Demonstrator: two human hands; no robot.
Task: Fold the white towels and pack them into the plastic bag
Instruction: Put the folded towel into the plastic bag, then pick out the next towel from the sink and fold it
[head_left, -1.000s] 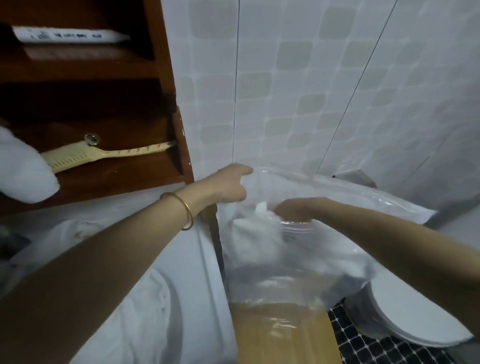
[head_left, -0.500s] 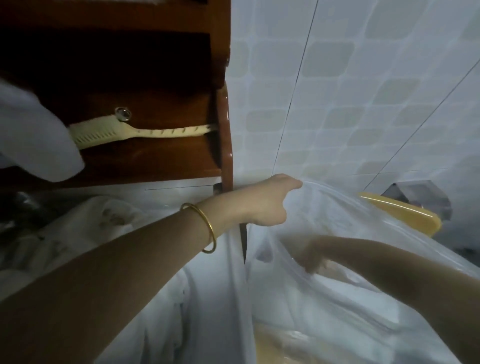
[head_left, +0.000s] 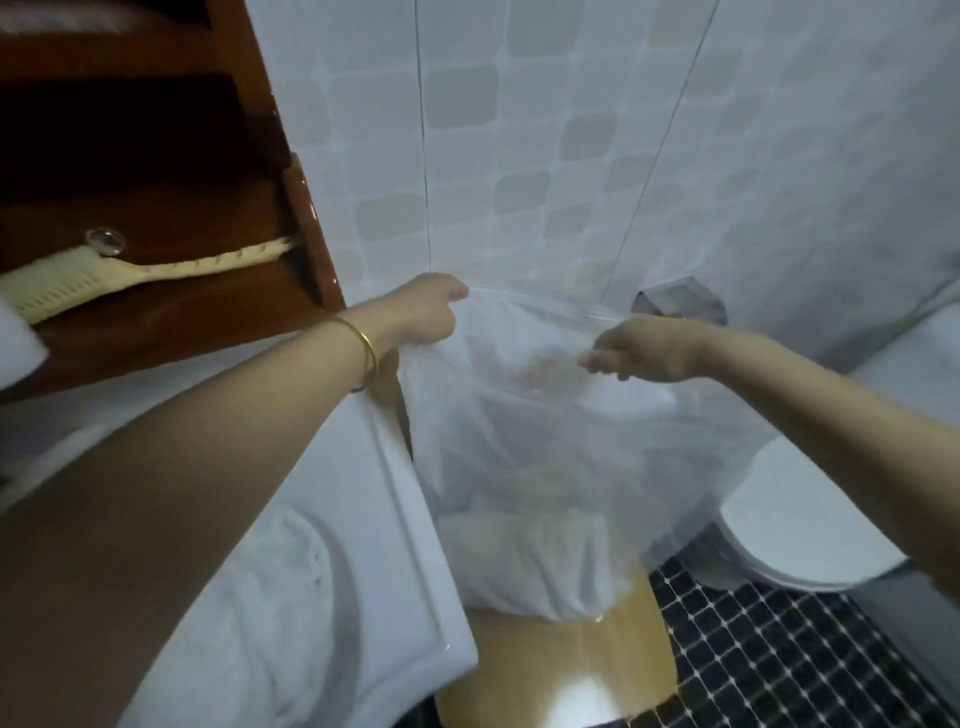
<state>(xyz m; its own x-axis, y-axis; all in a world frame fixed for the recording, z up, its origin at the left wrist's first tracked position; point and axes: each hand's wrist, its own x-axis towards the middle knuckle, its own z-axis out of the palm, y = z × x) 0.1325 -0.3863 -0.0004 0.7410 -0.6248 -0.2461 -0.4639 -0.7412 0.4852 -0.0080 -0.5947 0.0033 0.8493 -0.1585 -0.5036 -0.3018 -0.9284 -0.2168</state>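
A clear plastic bag stands upright on a wooden stool, its mouth held up in front of the tiled wall. White towels lie bunched in the bag's bottom. My left hand, with a gold bangle on the wrist, pinches the bag's left rim. My right hand is outside the bag at its right rim, fingers on the plastic edge. More white towel lies in the sink at lower left, partly hidden under my left forearm.
A white sink borders the bag on the left. Above it, a dark wooden shelf carries a cream brush. A white toilet stands right of the bag over a black mosaic floor.
My right hand has come out of the bag and now grips its rim. The bag has been lifted and stretched upright, and the towels have settled at its bottom.
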